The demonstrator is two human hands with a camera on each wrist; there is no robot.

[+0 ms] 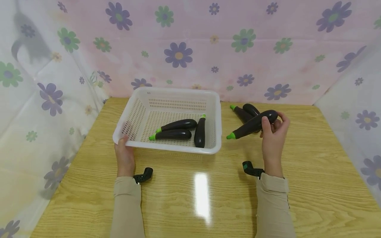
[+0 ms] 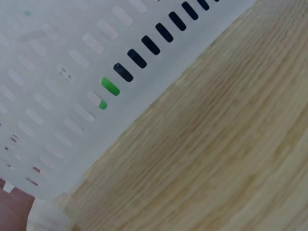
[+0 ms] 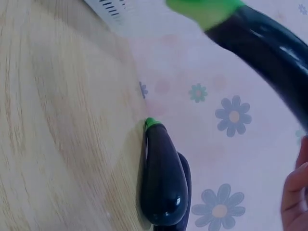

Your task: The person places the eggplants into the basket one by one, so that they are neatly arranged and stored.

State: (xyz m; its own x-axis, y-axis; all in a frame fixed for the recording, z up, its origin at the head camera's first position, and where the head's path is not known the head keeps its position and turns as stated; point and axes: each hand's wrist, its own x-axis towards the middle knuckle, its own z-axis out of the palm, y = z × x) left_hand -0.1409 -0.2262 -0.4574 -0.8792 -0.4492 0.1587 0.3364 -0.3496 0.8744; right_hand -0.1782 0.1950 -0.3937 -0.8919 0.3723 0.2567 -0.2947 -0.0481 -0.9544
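My right hand grips a dark eggplant by its thick end, thumb on the near side. Its green stem end points left toward a white plastic basket. In the right wrist view the held eggplant is raised above the table. My left hand holds the basket at its front left corner, thumb over the rim. Inside the basket, three eggplants lie at the front right: one behind another, and a third along the right wall.
Beyond the held eggplant, more eggplants lie together on the wooden table, partly hidden by it in the head view. A flowered cloth hangs at the table's back and sides. Black camera mounts sit on both wrists.
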